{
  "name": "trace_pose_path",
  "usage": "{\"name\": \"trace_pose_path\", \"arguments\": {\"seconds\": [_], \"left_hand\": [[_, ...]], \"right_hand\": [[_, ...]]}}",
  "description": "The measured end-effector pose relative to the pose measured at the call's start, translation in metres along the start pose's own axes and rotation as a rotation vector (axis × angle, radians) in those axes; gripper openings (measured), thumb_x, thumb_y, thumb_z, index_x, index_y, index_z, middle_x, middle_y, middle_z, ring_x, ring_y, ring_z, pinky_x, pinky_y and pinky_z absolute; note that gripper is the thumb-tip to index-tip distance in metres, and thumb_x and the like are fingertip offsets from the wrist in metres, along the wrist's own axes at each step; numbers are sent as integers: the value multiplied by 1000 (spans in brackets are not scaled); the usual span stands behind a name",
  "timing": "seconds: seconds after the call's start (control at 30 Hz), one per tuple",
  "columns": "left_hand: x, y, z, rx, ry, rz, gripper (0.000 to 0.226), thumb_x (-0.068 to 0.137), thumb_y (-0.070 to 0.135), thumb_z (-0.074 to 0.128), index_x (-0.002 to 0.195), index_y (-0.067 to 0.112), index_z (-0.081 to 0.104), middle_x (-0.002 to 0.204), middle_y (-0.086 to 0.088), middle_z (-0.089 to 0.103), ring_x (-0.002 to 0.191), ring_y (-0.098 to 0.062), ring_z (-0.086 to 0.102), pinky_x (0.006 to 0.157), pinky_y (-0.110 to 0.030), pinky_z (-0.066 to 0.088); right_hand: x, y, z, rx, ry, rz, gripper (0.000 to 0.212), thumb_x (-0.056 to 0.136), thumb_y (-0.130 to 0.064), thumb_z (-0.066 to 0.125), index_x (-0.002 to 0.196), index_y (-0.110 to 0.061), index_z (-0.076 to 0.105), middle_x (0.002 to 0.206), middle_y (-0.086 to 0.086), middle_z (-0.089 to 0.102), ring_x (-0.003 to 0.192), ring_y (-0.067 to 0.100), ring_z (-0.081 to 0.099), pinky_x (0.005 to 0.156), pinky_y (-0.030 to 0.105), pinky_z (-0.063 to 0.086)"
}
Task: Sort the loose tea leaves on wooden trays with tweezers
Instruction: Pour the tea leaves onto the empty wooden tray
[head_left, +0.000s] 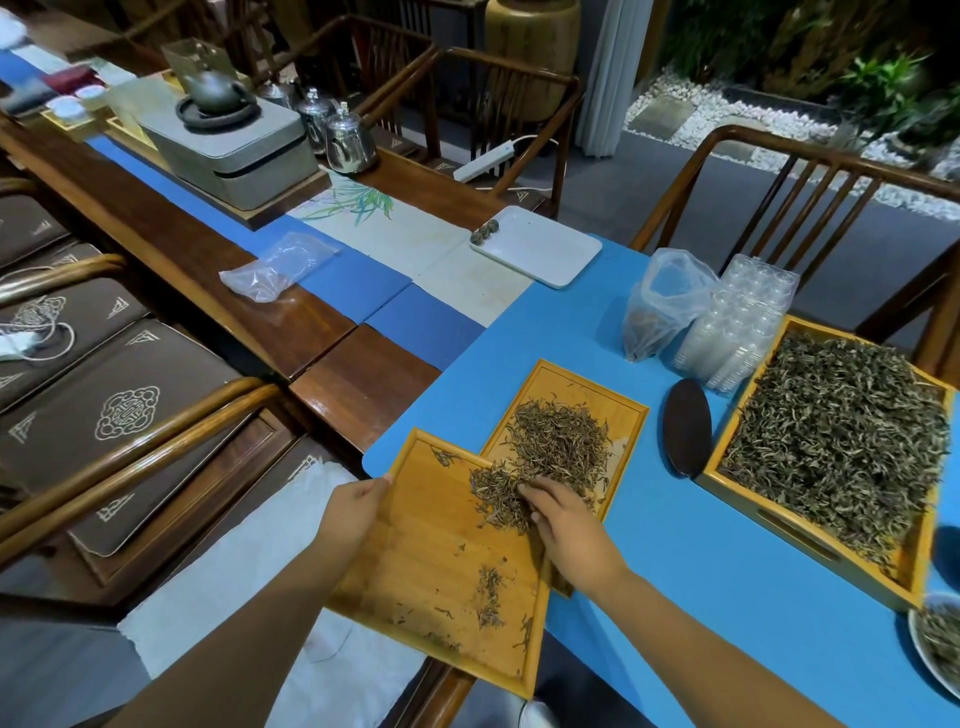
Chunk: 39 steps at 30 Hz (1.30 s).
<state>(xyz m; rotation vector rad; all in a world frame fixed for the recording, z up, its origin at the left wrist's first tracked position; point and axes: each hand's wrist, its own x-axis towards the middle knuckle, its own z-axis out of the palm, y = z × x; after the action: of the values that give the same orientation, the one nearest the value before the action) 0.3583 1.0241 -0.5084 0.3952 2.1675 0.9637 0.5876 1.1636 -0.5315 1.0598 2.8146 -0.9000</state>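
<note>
My left hand (358, 512) grips the left rim of a wooden tray (426, 561), which is tilted with its far corner resting over a second wooden tray (618, 415). My right hand (563, 525) lies palm down on a clump of loose tea leaves (496, 493) at the upper tray's right edge, fingers curled into them. A bigger heap of tea leaves (561, 441) lies on the second tray. A few stray leaves (488, 597) are scattered on the held tray. No tweezers are in view.
A large wooden tray (810, 551) full of tea leaves stands at the right on the blue mat (701, 571). Near it are a dark oval dish (685, 426), stacked clear cups (737, 332), a plastic bag (660, 306) and a white tray (545, 249). A bowl (935, 644) sits far right.
</note>
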Motion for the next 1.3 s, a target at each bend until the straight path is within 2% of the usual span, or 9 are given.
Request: {"name": "trace_pose_path", "arguments": {"seconds": [0.1,0.2,0.3,0.5,0.67,0.83,1.1,1.2,1.3], "left_hand": [[-1,0,0,-6,-5,-13,35,97,36,43,82,9,60,82,-13,56,79,-24,51,73,-33,42],[-3,1,1,-3,-8,-11,39,97,37,43,79,8,61,77,-12,57,74,-22,51,66,-27,42],[-3,0,0,13,3,-4,40,97,37,43,74,7,57,74,-10,55,72,-20,50,61,-24,39],[-2,-1,-7,29,24,-23,41,97,40,41,82,8,62,79,-9,59,69,-15,51,60,-21,39],[-5,-1,-13,-95,-3,-45,36,96,39,43,81,12,61,79,-11,59,74,-25,56,69,-35,48],[-10,2,-16,-92,8,-33,46,96,40,44,81,5,70,73,-8,66,72,-23,61,64,-31,51],[-12,0,-20,-84,35,-35,47,97,41,42,61,16,59,51,7,56,58,-15,52,54,-24,43],[-12,-1,-23,-86,18,-40,43,97,40,41,67,13,55,63,-5,53,61,-18,50,59,-28,44],[-11,1,-23,-74,10,-49,45,97,41,40,76,8,62,70,-9,57,68,-21,54,64,-32,46]], "right_hand": [[1,-14,8,-80,-53,-144,47,101,-16,36,146,-27,31,157,-2,22,145,19,18,118,31,20],[8,-20,14,-125,-80,-166,50,101,-13,36,147,-29,27,159,-3,16,147,19,12,120,34,18],[16,-22,16,-131,-88,-145,52,100,-11,36,147,-29,26,159,-3,16,147,20,12,120,34,17],[20,-15,17,-131,-103,-119,51,100,-9,37,147,-26,28,158,-2,18,147,21,13,119,33,16],[16,-7,15,-123,-109,-102,49,100,-12,35,147,-24,28,159,-1,16,146,20,13,120,32,16],[16,0,14,-114,-93,-67,52,99,-7,38,147,-25,28,159,-3,13,146,19,13,117,27,20],[21,5,6,-121,-131,31,49,101,-11,34,147,-24,27,159,1,15,145,22,17,116,31,26],[22,1,2,-109,-100,68,48,101,-12,33,147,-24,26,159,2,14,146,23,14,118,33,24],[24,-11,1,-102,-71,-2,48,101,-13,35,147,-24,29,158,1,17,146,22,13,119,33,19]]}}
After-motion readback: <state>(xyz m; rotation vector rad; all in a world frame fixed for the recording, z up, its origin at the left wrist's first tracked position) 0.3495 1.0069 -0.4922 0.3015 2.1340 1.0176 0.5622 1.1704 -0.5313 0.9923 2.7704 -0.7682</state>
